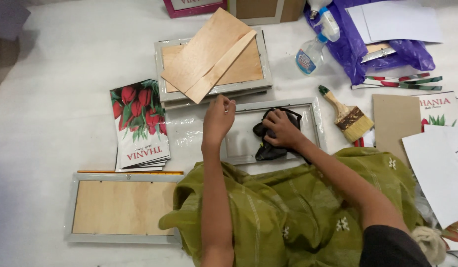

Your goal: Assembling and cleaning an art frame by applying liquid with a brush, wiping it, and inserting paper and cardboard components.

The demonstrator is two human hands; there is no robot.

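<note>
A grey picture frame (315,116) with a glass pane lies on the white surface in front of me. My right hand (283,128) presses a black cloth (268,148) onto the glass inside the frame. At the frame's top left edge my left hand (219,118) rests with its fingers pinched together; whether it grips the edge I cannot tell.
A stack of grey frames (261,81) with loose brown backing boards (209,52) lies behind. Tulip prints (137,123) lie at left, another frame face down (122,207) at lower left. A paintbrush (347,116), spray bottle (313,49), purple bag (357,49) and papers (436,163) are at right.
</note>
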